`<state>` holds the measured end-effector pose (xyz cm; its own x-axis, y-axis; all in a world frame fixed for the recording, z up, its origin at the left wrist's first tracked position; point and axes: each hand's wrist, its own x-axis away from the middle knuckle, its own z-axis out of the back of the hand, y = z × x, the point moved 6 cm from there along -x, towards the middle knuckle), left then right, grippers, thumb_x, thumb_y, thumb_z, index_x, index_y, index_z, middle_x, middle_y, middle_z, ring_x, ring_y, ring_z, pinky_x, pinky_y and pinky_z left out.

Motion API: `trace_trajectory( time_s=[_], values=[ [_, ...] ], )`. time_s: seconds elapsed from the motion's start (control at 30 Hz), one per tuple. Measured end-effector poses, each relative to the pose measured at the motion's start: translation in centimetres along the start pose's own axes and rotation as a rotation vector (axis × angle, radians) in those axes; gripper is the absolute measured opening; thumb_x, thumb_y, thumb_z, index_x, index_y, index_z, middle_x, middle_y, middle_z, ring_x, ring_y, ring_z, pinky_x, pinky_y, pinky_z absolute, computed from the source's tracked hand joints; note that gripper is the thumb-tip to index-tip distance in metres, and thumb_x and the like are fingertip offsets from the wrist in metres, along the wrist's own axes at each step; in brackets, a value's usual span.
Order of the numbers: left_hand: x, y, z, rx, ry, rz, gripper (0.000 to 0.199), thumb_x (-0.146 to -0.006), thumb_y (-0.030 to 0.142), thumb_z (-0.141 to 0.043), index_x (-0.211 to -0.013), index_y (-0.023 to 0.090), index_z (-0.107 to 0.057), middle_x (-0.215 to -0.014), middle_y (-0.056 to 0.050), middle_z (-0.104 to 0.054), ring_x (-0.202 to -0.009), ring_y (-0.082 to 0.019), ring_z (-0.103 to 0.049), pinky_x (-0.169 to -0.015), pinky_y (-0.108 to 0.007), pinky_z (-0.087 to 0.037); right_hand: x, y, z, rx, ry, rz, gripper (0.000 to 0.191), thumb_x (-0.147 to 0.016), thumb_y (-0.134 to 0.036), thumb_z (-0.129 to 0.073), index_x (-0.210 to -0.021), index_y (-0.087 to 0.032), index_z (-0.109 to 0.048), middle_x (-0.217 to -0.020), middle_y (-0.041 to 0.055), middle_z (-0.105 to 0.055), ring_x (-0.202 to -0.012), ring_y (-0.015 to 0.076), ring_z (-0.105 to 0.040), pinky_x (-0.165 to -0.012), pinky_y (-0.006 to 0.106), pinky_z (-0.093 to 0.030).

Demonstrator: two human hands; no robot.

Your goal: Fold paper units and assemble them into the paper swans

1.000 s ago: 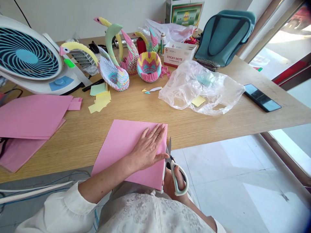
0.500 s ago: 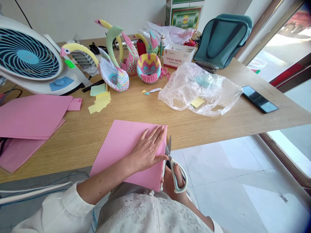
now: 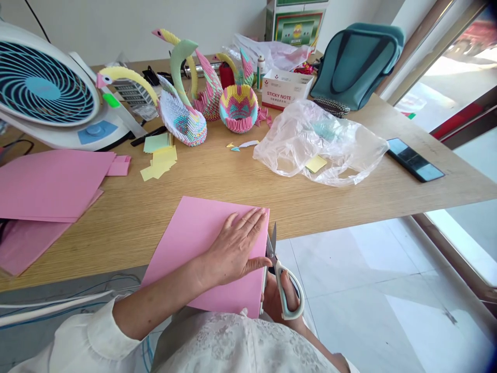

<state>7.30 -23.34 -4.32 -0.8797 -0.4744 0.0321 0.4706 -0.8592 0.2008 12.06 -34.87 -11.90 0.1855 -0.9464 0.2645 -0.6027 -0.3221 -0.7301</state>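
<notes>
A pink sheet of paper [image 3: 182,238] lies over the table's front edge, partly hanging toward my lap. My left hand [image 3: 235,248] rests flat on it, fingers stretched toward its far right corner. My right hand [image 3: 277,298] grips white-handled scissors [image 3: 291,295], the thumb through one handle loop. The scissor blades are parted at the paper's right edge, one of them partly hidden by the sheet. Some of my right fingers are hidden below the paper. The tip of my left thumb is close beside the blades.
More pink paper [image 3: 50,186] is stacked at the left beside a fan [image 3: 46,93]. Folded-paper swans [image 3: 184,124], yellow paper pieces [image 3: 161,163], a sticky note box [image 3: 285,90] and a plastic bag [image 3: 287,145] are farther back. A phone [image 3: 415,159] lies near the right edge.
The pink sheet, both hands and the scissors have shifted slightly toward my body. The scissors remain parted at the sheet's right edge.
</notes>
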Motion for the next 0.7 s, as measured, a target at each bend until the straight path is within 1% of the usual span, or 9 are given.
trace_trajectory(
  time_s=[0.1,0.17,0.3,0.5,0.7],
  values=[
    [-0.4,-0.3,0.1,-0.011,0.01,0.018,0.098,-0.088,0.078,-0.016,-0.157,0.008,-0.016,-0.162,-0.018,-0.023,-0.15,-0.031,-0.021,-0.119,-0.048,-0.015,-0.1,0.2,0.0,0.012,-0.022,0.027,0.064,-0.081,-0.081,-0.022,-0.076,-0.028,-0.058,-0.055,0.0038,-0.045,-0.058,0.026,-0.05,-0.056,0.034,-0.036],
    [-0.6,-0.4,-0.2,-0.032,0.019,0.002,0.098,-0.089,0.077,-0.017,-0.157,0.007,-0.015,-0.163,-0.019,-0.02,-0.151,-0.031,-0.017,-0.12,-0.048,-0.012,-0.4,0.5,-0.1,-0.035,-0.038,0.062,0.062,-0.081,-0.08,-0.022,-0.077,-0.029,-0.057,-0.055,0.0038,-0.045,-0.058,0.0258,-0.049,-0.057,0.034,-0.036],
    [-0.6,-0.5,-0.7,-0.072,0.022,-0.007,0.099,-0.089,0.077,-0.017,-0.158,0.006,-0.01,-0.163,-0.02,-0.016,-0.153,-0.031,-0.013,-0.12,-0.048,-0.009,-0.9,1.2,0.0,-0.135,0.0,0.113,0.06,-0.083,-0.075,-0.018,-0.076,-0.028,-0.054,-0.055,0.0036,-0.044,-0.057,0.0249,-0.048,-0.057,0.034,-0.035],
    [-0.4,-0.3,-0.8,-0.091,0.014,-0.032,0.099,-0.089,0.077,-0.017,-0.158,0.006,-0.006,-0.164,-0.019,-0.015,-0.153,-0.032,-0.012,-0.12,-0.049,-0.01,-0.7,1.4,-0.3,-0.24,-0.003,0.034,0.059,-0.081,-0.079,-0.023,-0.079,-0.028,-0.052,-0.06,0.0019,-0.04,-0.057,0.0237,-0.045,-0.056,0.034,-0.036],
    [-0.4,-0.4,-1.0,-0.095,0.027,-0.028,0.1,-0.088,0.078,-0.015,-0.158,0.006,-0.007,-0.164,-0.019,-0.014,-0.153,-0.031,-0.011,-0.121,-0.048,-0.008,-1.1,0.6,-0.8,-0.393,0.084,0.004,0.06,-0.08,-0.081,-0.029,-0.079,-0.027,-0.056,-0.059,0.0006,-0.04,-0.055,0.0219,-0.043,-0.054,0.034,-0.039]
  ],
)
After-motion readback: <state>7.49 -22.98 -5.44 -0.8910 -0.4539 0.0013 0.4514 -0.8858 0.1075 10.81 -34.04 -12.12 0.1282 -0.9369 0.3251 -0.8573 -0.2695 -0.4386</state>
